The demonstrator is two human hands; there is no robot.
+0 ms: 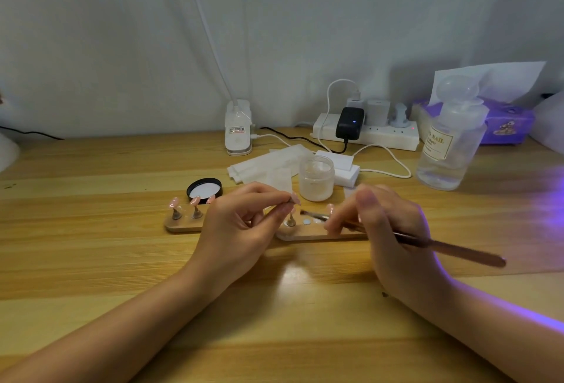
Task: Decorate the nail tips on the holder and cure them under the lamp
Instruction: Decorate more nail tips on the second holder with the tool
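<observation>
L hand: left hand [241, 223] pinched a small metal stand carrying a pink nail tip [294, 198], raised just above holder.
R hand: right hand [387, 223] gripped thin rose-metal brush [406, 237], bristles beside the tip.
Holder: long pale wooden nail-tip holder [308, 233] mid-table, more pink tips on its left end.
Jar: open frosted glass jar [316, 179] just behind; black lid [204, 188] to its left.

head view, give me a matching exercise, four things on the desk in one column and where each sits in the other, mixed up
Things:
1. black lid
2. frosted jar
3. clear bottle
4. brush

Places:
A. in the right hand
B. far right, in front of the purple tissue box
C. just behind the holder's left end
D. open, behind the two hands, beside the white wipes

Pairs: 1-C, 2-D, 3-B, 4-A
</observation>
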